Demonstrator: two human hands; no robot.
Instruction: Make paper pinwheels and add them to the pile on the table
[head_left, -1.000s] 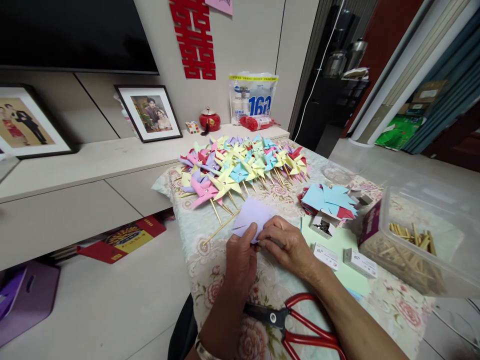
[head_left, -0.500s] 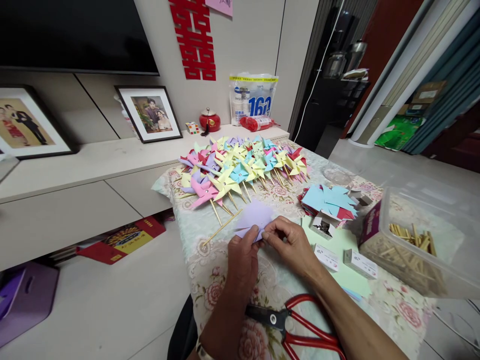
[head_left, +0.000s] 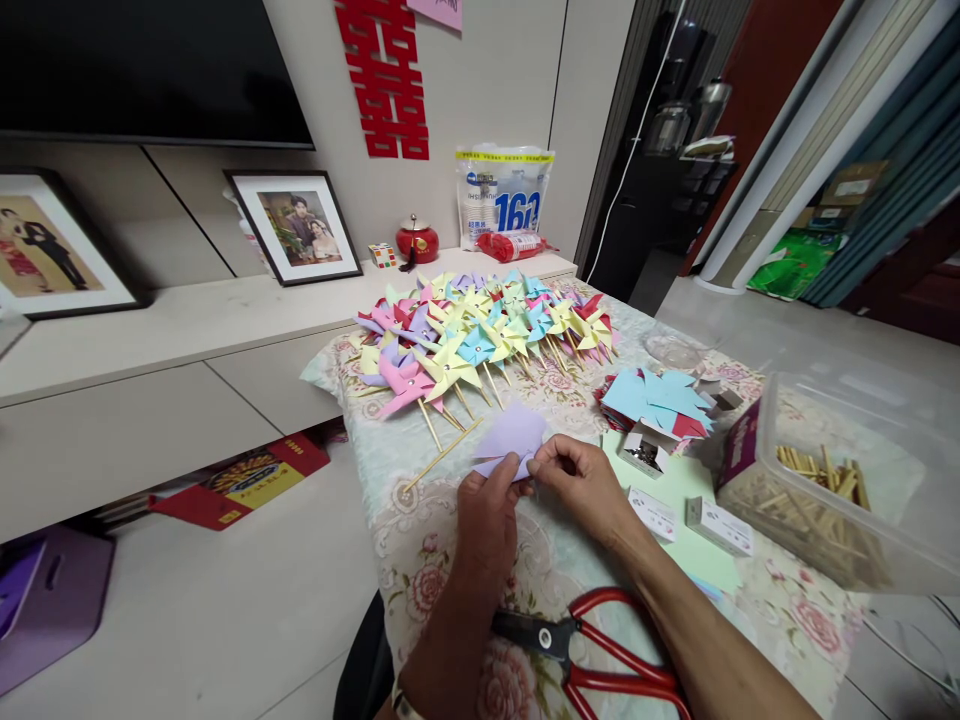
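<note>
Between my hands is a sheet of purple paper (head_left: 513, 432), slit and partly folded over at its near edge. My left hand (head_left: 491, 510) pinches it from the left, thumb on top. On the other side my right hand (head_left: 574, 475) has thumb and finger closed on the paper's right edge. A thin wooden stick (head_left: 442, 456) lies on the tablecloth just left of the paper. Red-handled scissors (head_left: 559, 640) rest below my wrists. Beyond the paper lies a heap of finished paper pinwheels (head_left: 480, 345) in several colours, on sticks.
To the right are cut blue and red paper pieces (head_left: 656, 400), an open small box of dark fasteners (head_left: 646, 448), white boxes (head_left: 718, 526) on green sheets (head_left: 709, 565), and a clear plastic bin (head_left: 832, 500) of sticks. A white cabinet (head_left: 180, 345) stands behind the table.
The near edge of the purple paper is folded over a little more, and my right fingers have shifted slightly up and right. The view has drifted slightly; other things lie as before.
</note>
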